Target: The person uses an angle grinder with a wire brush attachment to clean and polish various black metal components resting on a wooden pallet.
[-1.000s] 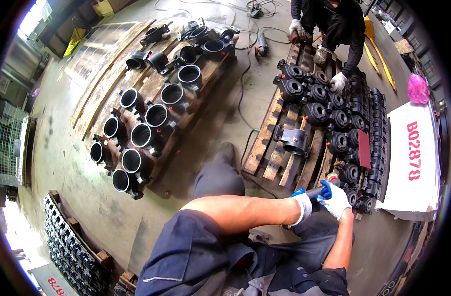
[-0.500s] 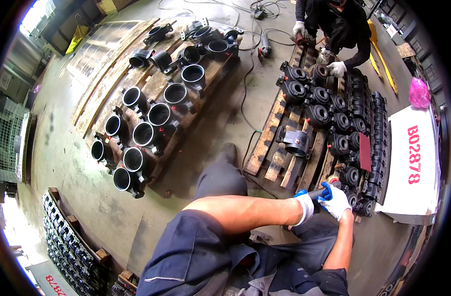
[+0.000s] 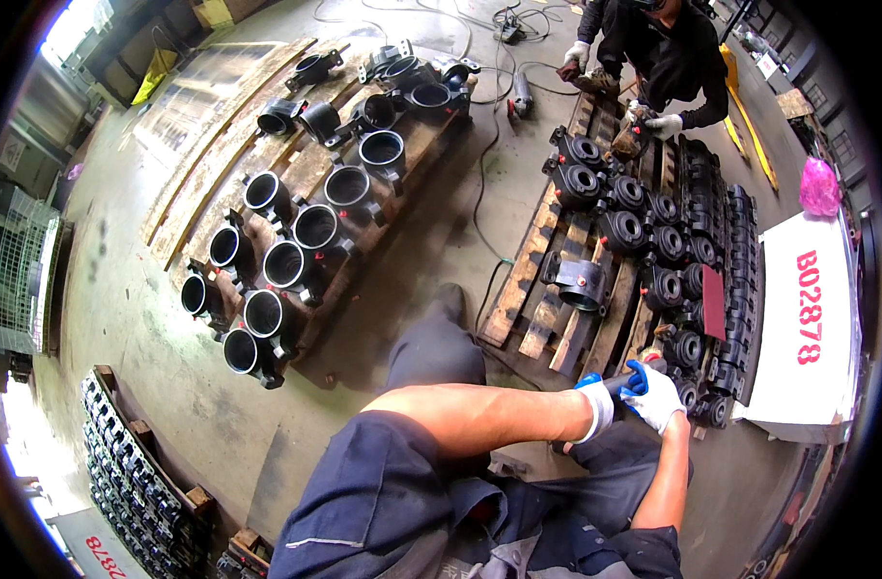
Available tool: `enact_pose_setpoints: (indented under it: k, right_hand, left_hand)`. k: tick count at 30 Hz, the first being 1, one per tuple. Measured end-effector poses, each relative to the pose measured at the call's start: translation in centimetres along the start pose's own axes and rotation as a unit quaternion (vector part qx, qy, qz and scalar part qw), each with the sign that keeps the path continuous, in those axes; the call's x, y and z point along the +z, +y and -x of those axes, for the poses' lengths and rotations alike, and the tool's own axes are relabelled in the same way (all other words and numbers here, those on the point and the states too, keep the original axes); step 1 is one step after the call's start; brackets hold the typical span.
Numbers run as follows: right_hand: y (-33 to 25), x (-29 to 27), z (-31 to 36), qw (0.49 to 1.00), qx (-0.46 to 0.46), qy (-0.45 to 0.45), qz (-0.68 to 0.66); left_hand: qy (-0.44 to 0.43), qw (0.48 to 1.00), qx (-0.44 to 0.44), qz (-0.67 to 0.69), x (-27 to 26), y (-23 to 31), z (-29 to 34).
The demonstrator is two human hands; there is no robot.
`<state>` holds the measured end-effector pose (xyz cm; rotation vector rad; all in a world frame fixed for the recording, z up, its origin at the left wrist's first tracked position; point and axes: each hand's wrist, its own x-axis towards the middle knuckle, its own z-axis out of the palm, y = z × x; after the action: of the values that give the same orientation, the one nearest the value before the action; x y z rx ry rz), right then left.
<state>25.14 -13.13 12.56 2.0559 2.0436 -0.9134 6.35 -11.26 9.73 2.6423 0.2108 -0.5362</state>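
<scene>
Both my hands wear white gloves with blue palms. My left hand (image 3: 597,403) is wrapped round the dark barrel of an angle grinder (image 3: 617,382). Ahead of it, my right hand (image 3: 655,394) grips the same tool near its head, whose disc end is mostly hidden. The grinder's head is at the near end of a pallet (image 3: 504,311), beside black ring-shaped castings (image 3: 687,345) in rows. A reddish-brown sheet (image 3: 713,301) lies over some of them. On the pallet's bare slats, left of the rows, sits a single black cylindrical casting (image 3: 581,283).
At left, another pallet (image 3: 170,232) bears several hollow black castings (image 3: 315,227). A co-worker (image 3: 658,68) in gloves crouches at the far end of my pallet. Cables (image 3: 479,183) and another angle grinder (image 3: 523,96) lie between the pallets. A white box (image 3: 808,289) stands at right.
The co-worker's hands have shifted: one is raised to the left holding something dark reddish, and a casting is tilted up by the other. My hands stay nearly in place on the grinder.
</scene>
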Motion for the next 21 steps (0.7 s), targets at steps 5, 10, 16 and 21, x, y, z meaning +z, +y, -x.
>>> enact_pose_setpoints:
  k: [5,10,16,21]
  right_hand:
    - [-0.1,0.2,0.1,1.000,-0.007,0.008,-0.011]
    - [-0.1,0.5,-0.3,0.999,-0.011,0.008,-0.030]
    - [-0.3,0.1,0.0,0.999,0.003,0.008,-0.032]
    - [0.7,0.7,-0.1,0.999,0.007,0.011,-0.036]
  left_hand:
    - [-0.060,0.997,0.013,-0.043,-3.4,0.3,2.6]
    - [-0.020,0.998,-0.034,0.048,1.9,-0.2,-2.3]
    - [-0.035,0.999,-0.025,0.002,-0.6,0.8,1.2]
    - [-0.109,0.993,-0.030,-0.018,-2.2,1.1,1.6]
